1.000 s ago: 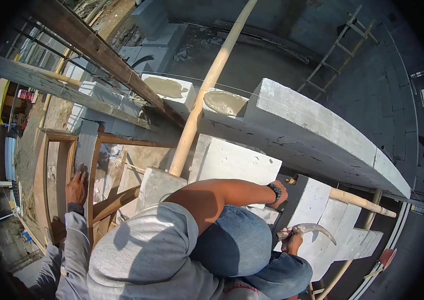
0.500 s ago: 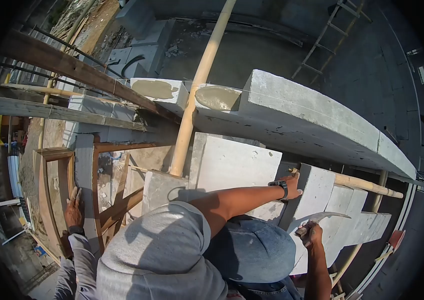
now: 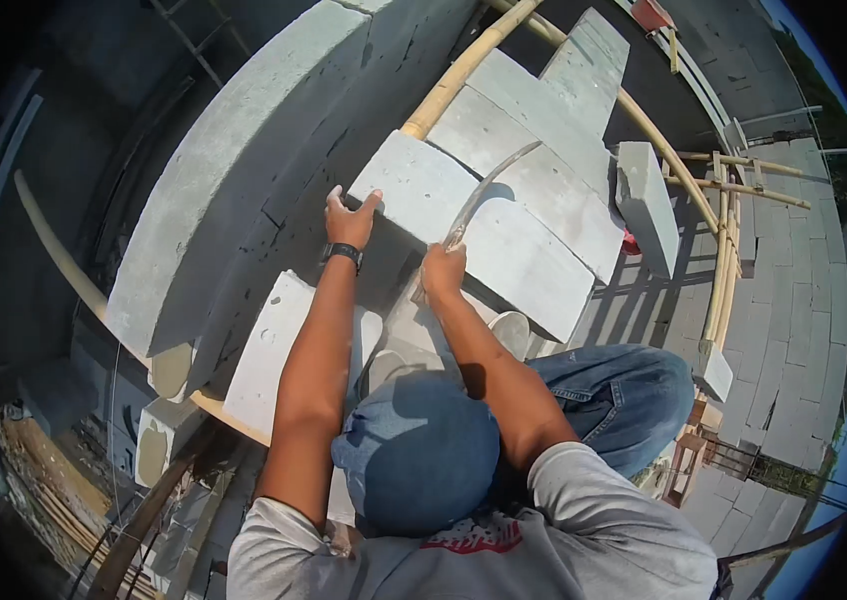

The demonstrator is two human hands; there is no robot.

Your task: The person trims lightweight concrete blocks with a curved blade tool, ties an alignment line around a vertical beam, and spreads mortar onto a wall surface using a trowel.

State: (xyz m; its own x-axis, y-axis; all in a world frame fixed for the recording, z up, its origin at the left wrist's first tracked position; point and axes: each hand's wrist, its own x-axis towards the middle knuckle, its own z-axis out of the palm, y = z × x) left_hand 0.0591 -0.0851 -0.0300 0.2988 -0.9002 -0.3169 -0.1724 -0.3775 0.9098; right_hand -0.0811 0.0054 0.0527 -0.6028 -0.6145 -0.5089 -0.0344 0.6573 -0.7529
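Observation:
My left hand [image 3: 352,218], a dark watch on its wrist, grips the near left end of a white aerated concrete block [image 3: 414,183]. Its thumb lies on the block's upper edge and the fingers curl around the corner. My right hand [image 3: 444,270] is closed around the handle of a curved-bladed tool [image 3: 479,198]. The blade lies over the blocks and casts a shadow on a second white block [image 3: 529,262], its tip pointing away to the right. I cannot tell whether the blade touches the surface. My palm hides much of the handle.
A tall grey block wall [image 3: 234,170] rises at the left. A bamboo pole [image 3: 464,75] runs past the stacked blocks, and another white block [image 3: 269,355] lies near my left forearm. A loose block [image 3: 647,205] leans at the right, beside bamboo poles [image 3: 724,270] and a drop.
My view has swung to the right, and another person's hand and sleeve have left it. My left hand stays at the block's end; my right hand has brought the curved blade over the blocks.

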